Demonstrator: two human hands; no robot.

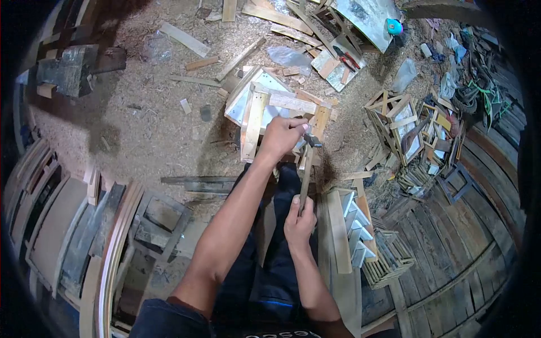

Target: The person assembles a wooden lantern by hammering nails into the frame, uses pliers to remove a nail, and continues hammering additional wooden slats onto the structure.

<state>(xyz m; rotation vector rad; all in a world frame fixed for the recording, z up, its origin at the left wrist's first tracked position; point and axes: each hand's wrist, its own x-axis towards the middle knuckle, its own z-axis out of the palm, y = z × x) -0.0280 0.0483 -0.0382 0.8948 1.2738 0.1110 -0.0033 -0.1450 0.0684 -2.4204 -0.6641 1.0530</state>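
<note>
My right hand is wrapped around the wooden handle of a hammer. The dark hammer head sits just beside the fingers of my left hand. Those left fingers are pinched together over a small wooden frame, at its near right part. Whatever they pinch is too small or hidden to name. Pale wooden strips form the frame, with dark nail or screw spots at their ends. A white-topped wooden piece lies behind and under the frame, in front of my legs.
Loose wood strips and shavings cover the floor. Red-handled pliers lie on a board at the back, near a teal tape measure. Wooden frames are piled at right. Slatted pieces stand beside my right leg.
</note>
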